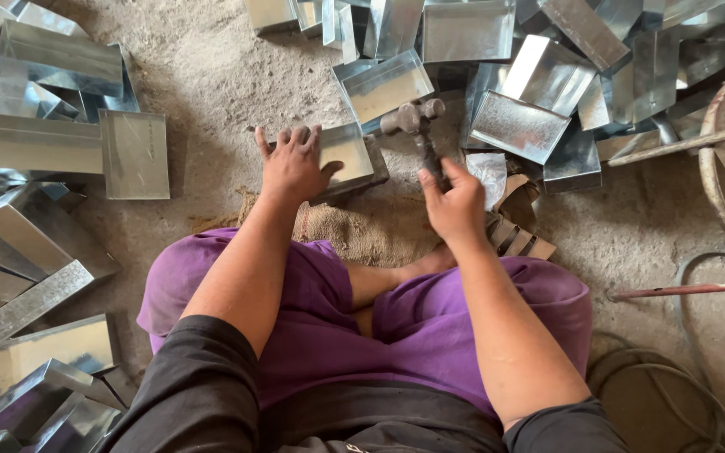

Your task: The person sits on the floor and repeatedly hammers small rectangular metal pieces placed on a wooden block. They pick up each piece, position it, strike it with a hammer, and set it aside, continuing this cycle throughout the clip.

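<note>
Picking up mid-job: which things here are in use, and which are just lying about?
In use:
left hand on metal tray
right hand, grip on hammer

Lying about:
tray piles
burlap sack
hose
rusty rod

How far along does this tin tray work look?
Done: many shiny metal trays lie heaped on the ground all around. In hand: the left hand presses on one tray set on a block, and the right hand has a grip on a hammer raised above it. Left: I cannot tell which of the heaped trays are unfinished.
</note>
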